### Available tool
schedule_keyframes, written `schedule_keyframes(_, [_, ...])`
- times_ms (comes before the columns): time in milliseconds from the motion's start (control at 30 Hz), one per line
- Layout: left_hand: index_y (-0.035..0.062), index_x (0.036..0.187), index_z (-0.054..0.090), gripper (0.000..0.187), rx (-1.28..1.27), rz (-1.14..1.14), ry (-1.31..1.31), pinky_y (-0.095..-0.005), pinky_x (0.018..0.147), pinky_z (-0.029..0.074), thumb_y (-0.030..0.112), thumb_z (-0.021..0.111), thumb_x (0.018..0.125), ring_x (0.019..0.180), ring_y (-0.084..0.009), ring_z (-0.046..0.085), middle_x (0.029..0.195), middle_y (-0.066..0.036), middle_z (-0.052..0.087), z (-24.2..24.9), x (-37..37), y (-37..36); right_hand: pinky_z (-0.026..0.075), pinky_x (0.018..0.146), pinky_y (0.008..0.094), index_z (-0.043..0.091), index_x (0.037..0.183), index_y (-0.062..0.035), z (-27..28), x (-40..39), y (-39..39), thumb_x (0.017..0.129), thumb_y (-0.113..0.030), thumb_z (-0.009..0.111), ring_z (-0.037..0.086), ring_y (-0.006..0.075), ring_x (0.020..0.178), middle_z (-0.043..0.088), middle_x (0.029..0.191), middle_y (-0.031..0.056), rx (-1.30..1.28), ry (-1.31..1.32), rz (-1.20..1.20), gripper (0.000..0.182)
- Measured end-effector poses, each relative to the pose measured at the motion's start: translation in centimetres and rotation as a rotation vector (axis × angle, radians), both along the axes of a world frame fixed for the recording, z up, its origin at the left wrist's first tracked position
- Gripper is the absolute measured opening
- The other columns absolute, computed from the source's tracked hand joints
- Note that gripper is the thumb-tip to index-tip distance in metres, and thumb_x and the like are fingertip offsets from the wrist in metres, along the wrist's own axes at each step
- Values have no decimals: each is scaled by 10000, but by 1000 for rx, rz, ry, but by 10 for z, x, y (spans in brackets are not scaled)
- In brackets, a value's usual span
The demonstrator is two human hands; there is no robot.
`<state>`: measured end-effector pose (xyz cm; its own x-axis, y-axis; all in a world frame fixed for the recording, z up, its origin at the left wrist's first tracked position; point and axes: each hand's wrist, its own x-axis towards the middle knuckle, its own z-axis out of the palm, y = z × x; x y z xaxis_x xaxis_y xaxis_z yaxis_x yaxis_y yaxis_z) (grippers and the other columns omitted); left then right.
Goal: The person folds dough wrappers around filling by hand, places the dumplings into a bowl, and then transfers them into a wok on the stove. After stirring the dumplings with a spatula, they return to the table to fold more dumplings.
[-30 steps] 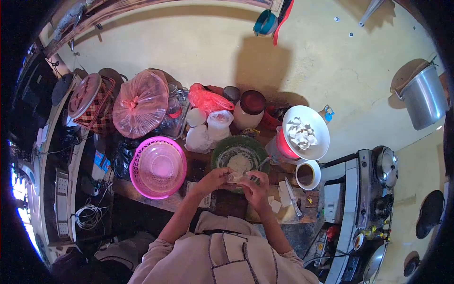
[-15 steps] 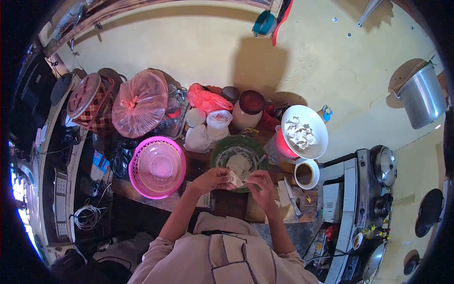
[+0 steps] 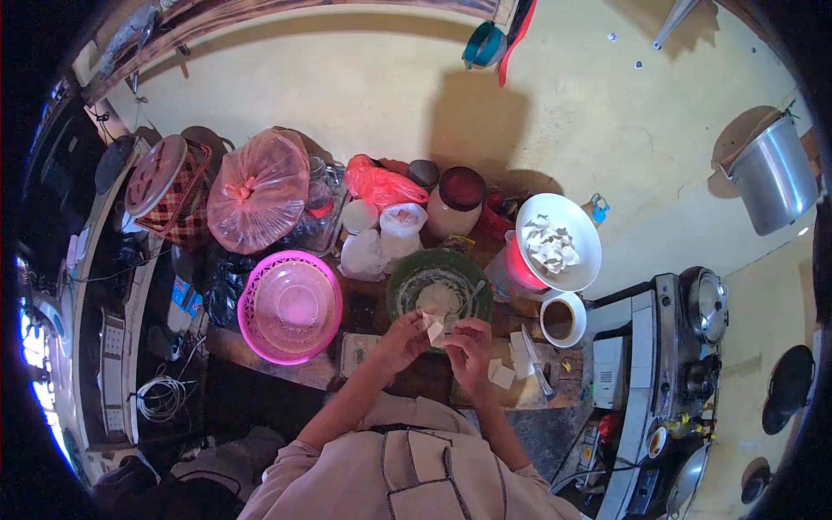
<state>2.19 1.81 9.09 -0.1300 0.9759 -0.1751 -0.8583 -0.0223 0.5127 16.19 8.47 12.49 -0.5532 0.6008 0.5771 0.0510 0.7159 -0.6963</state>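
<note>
Between my two hands, a small pale dough wrapper (image 3: 435, 333) is held up over the near rim of the green bowl (image 3: 400, 270). My left hand (image 3: 400, 341) pinches its left side. The fingers of my right hand (image 3: 469, 348) are closed at its right edge. Inside the bowl lie a whitish paste (image 3: 439, 298) and a spoon (image 3: 472, 299) leaning on the right side. On a wooden board (image 3: 520, 394) to the right are pale square wrappers (image 3: 501, 373) and a knife (image 3: 541, 374). A white bowl (image 3: 587, 240) holds several folded white pieces (image 3: 552, 245).
A small bowl of brown liquid (image 3: 557, 319) stands behind the knife. To the left sits a pink basket (image 3: 245, 303). Plastic bags (image 3: 260, 191), white containers (image 3: 401, 227) and a red-lidded jar (image 3: 457, 208) line the back. A stove (image 3: 666, 347) is at right.
My right hand has come left and slightly lower, closer to my left hand. The wrapper is now turned more upright. More of the square wrappers on the board shows.
</note>
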Motion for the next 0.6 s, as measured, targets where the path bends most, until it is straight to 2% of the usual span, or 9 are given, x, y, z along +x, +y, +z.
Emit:
schedule_keyframes(167, [25, 1124, 452, 320, 104, 63, -81, -277, 790, 447, 179, 498, 847, 916, -143, 535, 1024, -57, 537, -14, 17, -2, 412, 730, 336, 548, 789, -78, 3, 1, -6, 715, -48, 605, 487, 234, 852, 460, 939, 86, -52, 2, -37, 98])
schedule_keyframes(233, [21, 1130, 454, 315, 48, 78, -96, -277, 794, 445, 176, 483, 857, 925, -142, 532, 1034, -60, 538, 1, 21, -3, 418, 738, 352, 538, 816, -73, 9, 2, -5, 747, -96, 600, 495, 263, 867, 473, 925, 93, 14, -53, -76, 95])
schedule_keyframes(333, [15, 1143, 454, 329, -41, 106, -74, -268, 792, 445, 186, 476, 863, 926, -135, 531, 1033, -59, 542, 21, 23, -5, 413, 747, 356, 533, 816, -70, 2, 1, -3, 752, -103, 600, 497, 271, 867, 481, 926, 100, -13, 22, -87, 98])
schedule_keyframes(433, [10, 1135, 466, 322, -57, 130, 18, -257, 792, 443, 184, 477, 864, 918, -126, 532, 1016, -51, 548, 21, 24, -4, 415, 747, 336, 525, 792, -62, 5, -1, -2, 693, -10, 616, 516, 244, 854, 524, 900, 106, -68, 49, -81, 144])
schedule_keyframes(600, [6, 1121, 480, 304, -76, 192, 148, -242, 785, 440, 158, 486, 858, 900, -110, 530, 992, -48, 553, 25, 27, -3, 445, 719, 314, 524, 854, -36, 4, -5, -8, 744, -61, 609, 567, 219, 821, 573, 897, 113, -270, 160, -52, 142])
